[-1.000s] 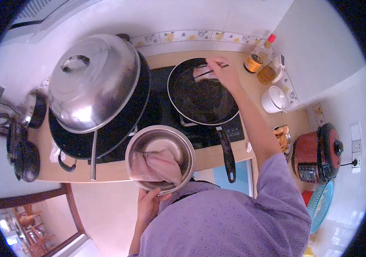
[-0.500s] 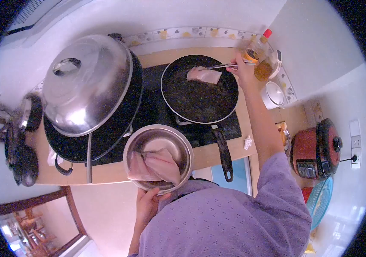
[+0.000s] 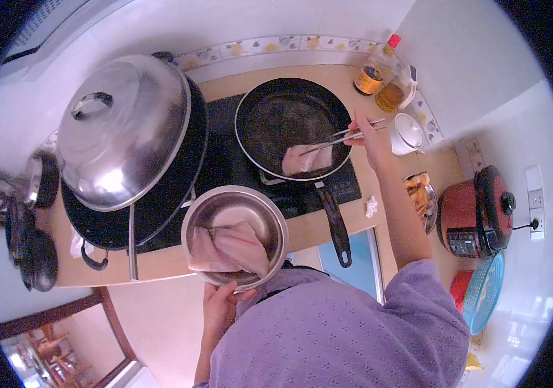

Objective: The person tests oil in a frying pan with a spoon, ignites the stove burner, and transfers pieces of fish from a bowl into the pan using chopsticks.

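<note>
Over on the left, from where I stand, a big shiny lid [image 3: 127, 129] sits over the dark wok [image 3: 105, 229]. Beside it is the metal bowl [image 3: 271, 223], with pale raw fish [image 3: 244, 249] folded on itself inside. The left hand [image 3: 220, 307] has that bowl by its near edge, fingers closed on the rim and underside. A one-sided hold like that would let it tip, I'd say, so it wants keeping level.

Next along is the frying pan [image 3: 283, 119], its black handle [image 3: 338, 233] pointing back towards the person. The fish piece [image 3: 308, 160] lies in there, flat near the close edge. It looks light, limp and slick, the sort that slides or tears if pinched hard. I'd take it by the thick middle, or slip something under it, rather than tug at a thin end.

The chopsticks [image 3: 341, 140] reach in from the right, one tip on the fish; I can't tell whether they grip it. The right hand [image 3: 369, 137] has its fingers drawn in around them, well back from the tips. Just beyond stands a white cup [image 3: 407, 134].
</note>
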### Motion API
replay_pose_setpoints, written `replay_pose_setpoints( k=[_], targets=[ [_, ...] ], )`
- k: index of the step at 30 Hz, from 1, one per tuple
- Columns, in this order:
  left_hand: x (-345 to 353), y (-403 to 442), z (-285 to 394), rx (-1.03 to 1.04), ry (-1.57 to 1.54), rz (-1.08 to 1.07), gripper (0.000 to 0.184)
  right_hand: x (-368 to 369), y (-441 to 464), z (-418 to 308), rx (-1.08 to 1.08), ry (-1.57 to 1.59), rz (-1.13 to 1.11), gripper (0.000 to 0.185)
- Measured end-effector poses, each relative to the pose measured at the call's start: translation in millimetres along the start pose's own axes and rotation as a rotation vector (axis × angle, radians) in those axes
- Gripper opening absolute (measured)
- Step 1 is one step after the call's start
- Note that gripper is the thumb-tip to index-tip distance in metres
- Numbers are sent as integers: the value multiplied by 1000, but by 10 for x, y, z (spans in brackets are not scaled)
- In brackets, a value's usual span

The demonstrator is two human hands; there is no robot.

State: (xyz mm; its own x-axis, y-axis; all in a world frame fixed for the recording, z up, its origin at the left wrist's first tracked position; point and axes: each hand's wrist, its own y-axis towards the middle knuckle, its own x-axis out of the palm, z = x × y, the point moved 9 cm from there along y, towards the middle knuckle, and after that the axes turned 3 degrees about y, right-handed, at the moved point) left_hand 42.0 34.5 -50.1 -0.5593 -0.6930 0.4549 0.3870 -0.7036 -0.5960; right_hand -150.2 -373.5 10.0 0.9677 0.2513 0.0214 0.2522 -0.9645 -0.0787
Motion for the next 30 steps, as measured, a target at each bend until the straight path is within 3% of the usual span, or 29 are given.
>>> replay_pose_setpoints(
  k=[7, 12, 15, 21, 23, 25, 30],
  targets=[
    [4, -22, 14, 1, -9, -10, 54, -136, -214, -454, -150, -105, -148, 29],
    [5, -21, -12, 5, -27, -21, 54, 317, -638, -511, -308, -311, -424, 21],
    [7, -24, -19, 11, -30, -19, 54, 424, -640, -427, -410, -310, -404, 16],
    [3, -18, -50, 11, -47, 0, 56, 515, -226, -360, -303, -352, -421, 21],
    [42, -32, -34, 38, -69, -8, 57, 569, 26, -363, -361, -355, -403, 23],
    [41, -42, -55, 36, -64, 9, 56, 669, 231, -333, -183, -286, -413, 25],
    [48, -51, -66, 35, -30, 8, 55, 1000, 736, -454, -278, -475, -424, 29]
  ],
)
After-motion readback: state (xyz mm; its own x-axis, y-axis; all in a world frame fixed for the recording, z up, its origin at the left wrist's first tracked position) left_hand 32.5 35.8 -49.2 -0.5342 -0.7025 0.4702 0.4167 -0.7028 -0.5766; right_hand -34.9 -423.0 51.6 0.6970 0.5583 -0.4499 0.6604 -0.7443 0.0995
